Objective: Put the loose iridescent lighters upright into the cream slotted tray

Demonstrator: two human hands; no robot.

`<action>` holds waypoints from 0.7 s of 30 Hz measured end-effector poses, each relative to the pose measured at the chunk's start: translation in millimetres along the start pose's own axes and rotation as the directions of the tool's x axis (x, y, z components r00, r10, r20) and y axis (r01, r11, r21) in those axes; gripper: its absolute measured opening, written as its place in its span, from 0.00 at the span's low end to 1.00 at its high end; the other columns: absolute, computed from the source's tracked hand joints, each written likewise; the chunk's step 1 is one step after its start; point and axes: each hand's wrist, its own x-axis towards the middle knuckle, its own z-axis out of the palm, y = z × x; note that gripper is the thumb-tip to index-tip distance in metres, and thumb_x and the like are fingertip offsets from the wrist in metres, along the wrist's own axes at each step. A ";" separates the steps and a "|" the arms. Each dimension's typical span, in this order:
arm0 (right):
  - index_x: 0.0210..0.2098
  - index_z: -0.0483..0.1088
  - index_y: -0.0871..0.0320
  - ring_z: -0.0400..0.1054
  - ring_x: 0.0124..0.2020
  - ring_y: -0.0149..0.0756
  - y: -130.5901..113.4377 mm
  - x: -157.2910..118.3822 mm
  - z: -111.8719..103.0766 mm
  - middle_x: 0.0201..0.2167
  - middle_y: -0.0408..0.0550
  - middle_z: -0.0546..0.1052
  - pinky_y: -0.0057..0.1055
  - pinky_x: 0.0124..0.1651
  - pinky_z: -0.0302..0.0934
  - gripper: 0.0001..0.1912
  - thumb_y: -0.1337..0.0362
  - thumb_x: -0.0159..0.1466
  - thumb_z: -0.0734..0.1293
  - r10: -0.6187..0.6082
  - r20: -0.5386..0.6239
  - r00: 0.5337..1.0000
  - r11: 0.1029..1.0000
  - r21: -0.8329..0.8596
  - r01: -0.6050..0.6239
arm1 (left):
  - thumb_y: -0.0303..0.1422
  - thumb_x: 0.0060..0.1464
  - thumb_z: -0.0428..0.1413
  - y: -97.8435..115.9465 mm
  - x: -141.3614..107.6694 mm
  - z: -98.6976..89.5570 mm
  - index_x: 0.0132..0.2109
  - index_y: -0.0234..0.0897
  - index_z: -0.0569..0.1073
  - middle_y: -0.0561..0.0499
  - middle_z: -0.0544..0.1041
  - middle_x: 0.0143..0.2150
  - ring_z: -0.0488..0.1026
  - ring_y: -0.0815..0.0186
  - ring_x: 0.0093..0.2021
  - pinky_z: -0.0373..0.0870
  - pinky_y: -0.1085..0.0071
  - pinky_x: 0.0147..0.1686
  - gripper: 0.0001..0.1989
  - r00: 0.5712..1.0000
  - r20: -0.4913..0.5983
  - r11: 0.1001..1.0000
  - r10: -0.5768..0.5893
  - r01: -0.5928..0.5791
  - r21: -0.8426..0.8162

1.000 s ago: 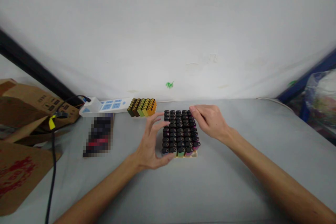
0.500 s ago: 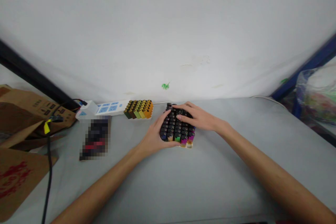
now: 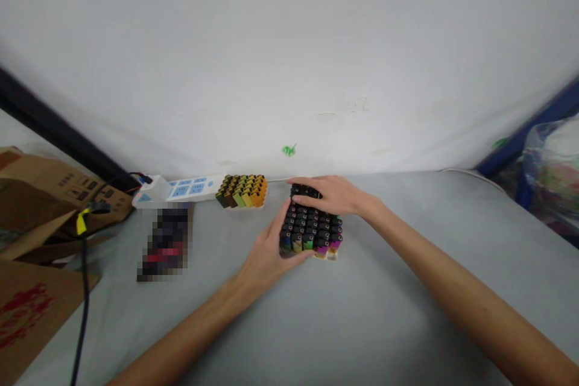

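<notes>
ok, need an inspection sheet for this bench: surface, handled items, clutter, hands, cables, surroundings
Surface: grey tabletop, no spill seen
Handled items: black-topped lighters in rows on a pale tray
Clutter: yellow-and-green block, pixelated item, cardboard at left
Hands: left hand around the lighters' left side; right hand across their far end
Cables: black cable at left; power strip near wall
Surroundings: marked white wall; plastic bag at right
</notes>
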 end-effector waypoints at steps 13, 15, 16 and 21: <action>0.68 0.68 0.44 0.78 0.53 0.51 35.3 -23.8 -15.8 0.57 0.46 0.82 0.47 0.57 0.69 0.31 0.37 0.73 0.59 0.104 -0.057 0.993 0.994 -0.005 -0.105 | 0.41 0.50 0.74 -4.2 1.1 1.9 0.80 0.49 0.46 0.41 0.74 0.67 0.75 0.42 0.64 0.77 0.44 0.61 0.60 1.000 0.011 0.999 0.012 -0.011 -0.051; 0.68 0.68 0.44 0.78 0.55 0.51 41.5 -32.8 -19.9 0.60 0.46 0.80 0.48 0.60 0.68 0.31 0.37 0.73 0.59 0.119 -0.057 0.991 0.993 0.001 -0.119 | 0.43 0.46 0.76 -5.2 3.6 -1.0 0.79 0.49 0.49 0.42 0.75 0.65 0.76 0.43 0.63 0.76 0.44 0.62 0.62 0.999 0.039 0.996 0.008 -0.004 -0.088; 0.68 0.68 0.44 0.77 0.56 0.51 44.1 -37.7 -21.8 0.61 0.46 0.80 0.49 0.61 0.67 0.31 0.37 0.73 0.59 0.129 -0.055 0.990 0.992 0.004 -0.129 | 0.43 0.45 0.76 -5.4 5.0 -2.9 0.78 0.49 0.50 0.43 0.75 0.64 0.75 0.44 0.63 0.75 0.43 0.63 0.62 0.998 0.061 0.994 0.000 0.006 -0.107; 0.67 0.69 0.44 0.76 0.59 0.53 49.0 -66.8 -27.7 0.63 0.44 0.78 0.51 0.64 0.67 0.30 0.38 0.73 0.60 0.184 -0.064 0.981 0.983 0.036 -0.182 | 0.44 0.41 0.77 -8.7 12.2 -17.4 0.76 0.48 0.56 0.43 0.72 0.67 0.72 0.45 0.65 0.67 0.44 0.69 0.60 0.988 0.154 0.991 0.002 0.018 -0.130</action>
